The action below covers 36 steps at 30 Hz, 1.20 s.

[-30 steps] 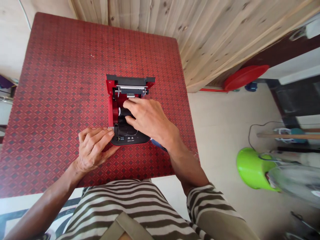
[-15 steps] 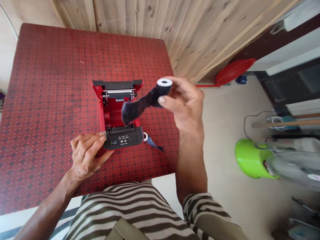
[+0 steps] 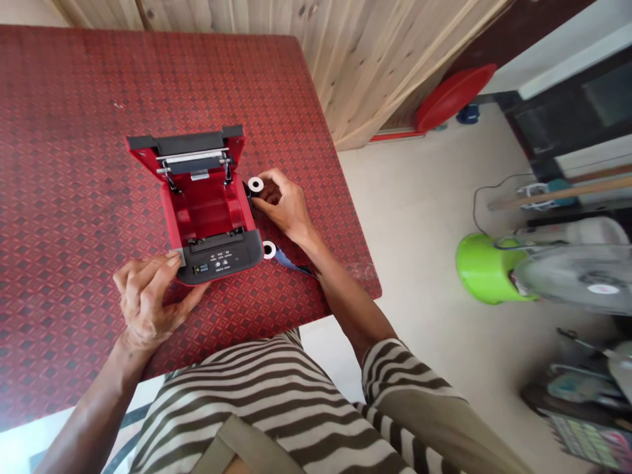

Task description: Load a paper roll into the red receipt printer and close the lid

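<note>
A small red printer with a black front panel stands open on the red patterned table, its lid tipped back and its paper bay bare. My left hand grips the printer's front left corner, fingers curled. My right hand is closed on a dark roll with a white core, resting on the table just right of the printer. A second roll with a white core and a dark loose strip lies by the printer's front right corner.
A wooden plank wall runs behind the table. On the floor to the right are a green bucket, a fan, a red lid and dark furniture. My striped shirt is at the bottom.
My right hand lifted the dark roll out of the printer's bay, raised it, then brought it down to the table right of the printer. My left hand stayed on the printer's corner.
</note>
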Tool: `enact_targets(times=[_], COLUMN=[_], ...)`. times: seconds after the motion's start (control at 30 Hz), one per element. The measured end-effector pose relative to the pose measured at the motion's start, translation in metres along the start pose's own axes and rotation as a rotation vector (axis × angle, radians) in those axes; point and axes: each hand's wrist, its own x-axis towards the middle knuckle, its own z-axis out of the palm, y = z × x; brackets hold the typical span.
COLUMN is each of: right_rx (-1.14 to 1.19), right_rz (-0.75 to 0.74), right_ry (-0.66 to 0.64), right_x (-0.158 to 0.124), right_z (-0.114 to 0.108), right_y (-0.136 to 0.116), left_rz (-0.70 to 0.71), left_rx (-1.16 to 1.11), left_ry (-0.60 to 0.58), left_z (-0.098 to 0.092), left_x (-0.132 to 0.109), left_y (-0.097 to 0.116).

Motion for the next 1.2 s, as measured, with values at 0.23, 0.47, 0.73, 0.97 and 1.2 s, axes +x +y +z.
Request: enact_targets(times=[0.23, 0.47, 0.73, 0.97, 1.2], right_rx=[-0.074, 0.023, -0.061, -0.468, -0.787], right_rz=[0.060, 0.086, -0.096, -0.459, -0.527], right_ry=[0.004, -0.370, -0.318, -0.351, -0.392], right_x=[-0.042, -0.085, -0.083, -0.050, -0.019], right_z=[-0.047, -0.053, -0.060, -0.047, 0.020], right_y=[-0.007, -0.021, -0.046, -0.131, -0.132], left_rz=[-0.071, -0.141, -0.072, -0.107, -0.085], left_rx=[0.002, -0.050, 0.002, -0.084, -0.048], left_ry=[-0.107, -0.124, -0.033, -0.022, -0.057], left_z=[-0.006, -0.005, 0.003, 0.002, -0.001], left_x=[-0.006, -0.010, -0.010, -0.004, -0.003], left_y=[0.001, 0.000, -0.001, 0.003, 0.005])
